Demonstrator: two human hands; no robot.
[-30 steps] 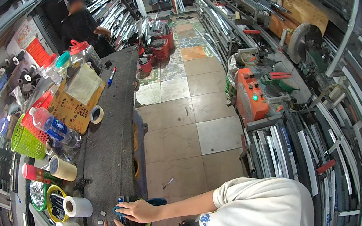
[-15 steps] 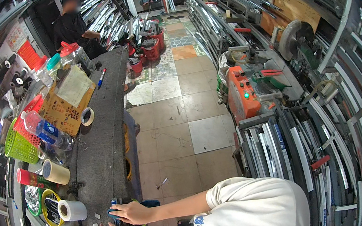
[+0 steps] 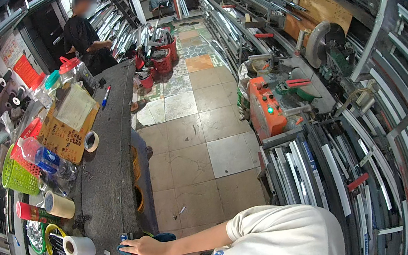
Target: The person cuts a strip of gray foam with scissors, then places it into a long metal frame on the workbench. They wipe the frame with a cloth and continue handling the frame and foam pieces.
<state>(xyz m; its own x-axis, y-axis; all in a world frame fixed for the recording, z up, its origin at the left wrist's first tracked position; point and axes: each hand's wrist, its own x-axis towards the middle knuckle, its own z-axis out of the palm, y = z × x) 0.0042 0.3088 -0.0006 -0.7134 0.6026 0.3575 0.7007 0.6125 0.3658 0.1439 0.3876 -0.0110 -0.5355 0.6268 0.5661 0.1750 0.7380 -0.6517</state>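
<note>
Even, fairly bright daylight fills the workshop, strongest as a blown-out glare at the far left rim. Shadows are soft. Fisheye distortion bends the tabletop (image 3: 107, 159) edge and the racks toward the black circular border. Detail softens near the rim; the centre is sharp.

A green basket (image 3: 18, 177), tape rolls (image 3: 79, 247) and what may be a marker (image 3: 106, 96) lie on the long grey counter (image 3: 107, 159); an orange machine (image 3: 266, 107) stands opposite.
</note>
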